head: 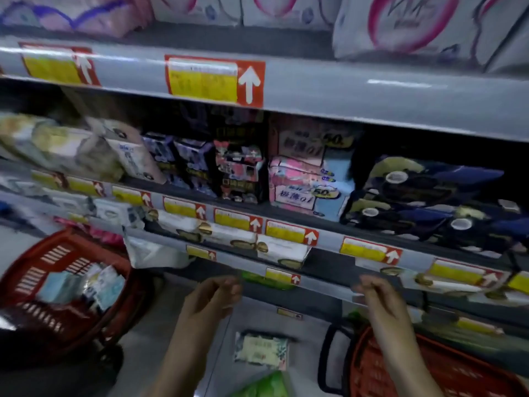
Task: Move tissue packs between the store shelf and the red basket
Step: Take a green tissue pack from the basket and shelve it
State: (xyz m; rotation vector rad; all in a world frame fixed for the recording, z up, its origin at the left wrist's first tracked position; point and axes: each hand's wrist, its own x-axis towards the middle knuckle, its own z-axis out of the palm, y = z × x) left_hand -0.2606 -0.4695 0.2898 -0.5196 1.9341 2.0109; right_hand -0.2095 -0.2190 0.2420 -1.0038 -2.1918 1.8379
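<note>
lying untouched below left fingers (229, 285) and right fingers (365, 285): a tissue pack (262, 351).

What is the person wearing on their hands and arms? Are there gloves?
No gloves. The left hand and the right hand are both bare, and no sleeves come into view behind them. I can see no watch, ring or bracelet, though the picture is blurry, so something small could be missed.

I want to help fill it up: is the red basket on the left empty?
No, the red basket on the left has several light blue and white tissue packs lying inside it.
</note>
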